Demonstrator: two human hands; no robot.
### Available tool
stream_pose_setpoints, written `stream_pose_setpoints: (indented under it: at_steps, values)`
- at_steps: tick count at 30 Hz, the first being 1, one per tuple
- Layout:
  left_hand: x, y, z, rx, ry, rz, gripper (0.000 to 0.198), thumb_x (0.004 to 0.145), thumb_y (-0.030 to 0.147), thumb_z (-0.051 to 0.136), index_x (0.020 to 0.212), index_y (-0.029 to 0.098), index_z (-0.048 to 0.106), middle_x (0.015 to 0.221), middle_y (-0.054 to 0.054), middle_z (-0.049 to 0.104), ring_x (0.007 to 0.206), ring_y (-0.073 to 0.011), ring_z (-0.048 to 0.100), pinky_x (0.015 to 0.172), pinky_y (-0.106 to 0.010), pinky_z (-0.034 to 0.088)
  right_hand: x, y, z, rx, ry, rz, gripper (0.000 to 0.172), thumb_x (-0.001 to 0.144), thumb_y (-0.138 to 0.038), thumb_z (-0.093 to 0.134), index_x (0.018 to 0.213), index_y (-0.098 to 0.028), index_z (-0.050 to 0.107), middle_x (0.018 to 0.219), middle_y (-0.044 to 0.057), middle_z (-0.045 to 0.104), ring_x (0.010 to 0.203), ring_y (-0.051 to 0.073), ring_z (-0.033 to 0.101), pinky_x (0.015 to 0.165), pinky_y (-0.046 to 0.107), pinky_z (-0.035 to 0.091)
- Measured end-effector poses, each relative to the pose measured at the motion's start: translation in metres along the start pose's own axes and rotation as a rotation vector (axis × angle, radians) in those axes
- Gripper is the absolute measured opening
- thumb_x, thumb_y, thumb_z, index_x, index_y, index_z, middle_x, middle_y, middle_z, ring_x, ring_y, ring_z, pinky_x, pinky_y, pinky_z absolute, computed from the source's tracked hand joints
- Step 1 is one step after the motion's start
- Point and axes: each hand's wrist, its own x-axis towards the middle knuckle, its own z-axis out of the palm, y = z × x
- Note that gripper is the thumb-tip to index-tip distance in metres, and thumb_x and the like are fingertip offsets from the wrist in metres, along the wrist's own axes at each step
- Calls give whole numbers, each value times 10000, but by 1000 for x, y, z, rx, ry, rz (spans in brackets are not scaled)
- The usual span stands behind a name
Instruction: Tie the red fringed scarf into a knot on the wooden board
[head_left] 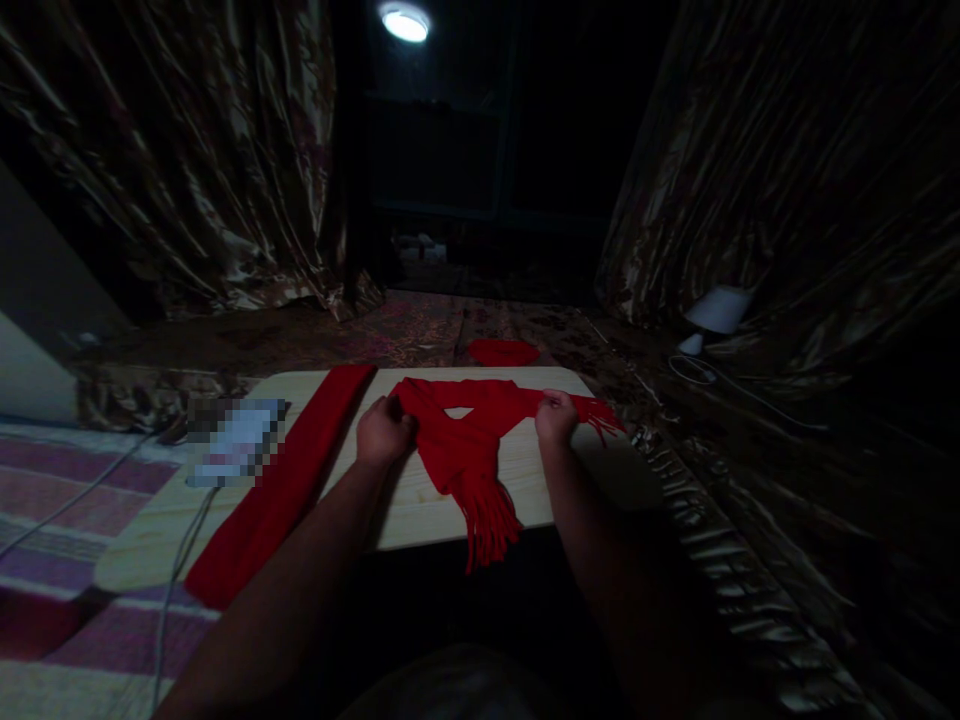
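Note:
A red fringed scarf [469,435] lies crossed over itself on the light wooden board [405,510], with a small gap in its loop. One fringed end hangs over the near edge; the other points right. My left hand [385,432] is closed on the scarf's left bend. Near the right fringe, my right hand [556,415] pinches the scarf. To the left of my left hand, a long folded red cloth [292,480] lies slantwise across the board, its lower end reaching the near edge.
A blurred device [236,440] with a cable sits on the board's left part. Beyond the far edge lies a red item [504,352]. A small white lamp [718,310] stands at the right. Curtains hang on both sides; a striped cloth [75,500] is at the left.

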Motion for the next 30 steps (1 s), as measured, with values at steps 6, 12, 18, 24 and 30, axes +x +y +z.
stream_pose_setpoints:
  at_steps: [6,12,18,24,30]
  values:
    - [1,-2,2,-12,18,-44,550,809,347,601,1316,135,589,1245,-157,678,1112,-291,649,940,-362,497,21,9,-19,116,396,69,321,669,-93,444,923,-155,630,959,100,687,925,211,659,892,361,540]
    - [2,-1,2,-21,17,-61,528,806,344,619,1292,140,605,1229,-151,686,1090,-276,654,928,-351,498,11,-1,-18,43,219,27,218,711,-125,474,838,-162,647,855,89,700,830,208,654,823,328,535]
    - [2,-2,2,-16,24,-51,535,803,340,614,1294,129,602,1237,-162,682,1070,-283,661,908,-360,506,-5,-11,-12,-130,-71,-76,245,767,-185,475,867,-182,699,863,83,737,804,206,667,788,296,514]
    - [1,-1,1,2,17,-47,502,812,353,610,1269,145,620,1243,-153,682,1092,-288,656,928,-364,501,4,-5,-15,-86,-32,-10,280,771,-163,457,902,-156,704,904,115,746,842,219,686,797,296,521]
    - [3,-3,3,27,7,-39,527,820,362,605,1292,128,606,1250,-167,676,1103,-296,652,933,-370,501,19,1,-21,-182,82,1,404,782,-103,380,1025,-77,701,989,171,733,917,233,690,829,308,525]
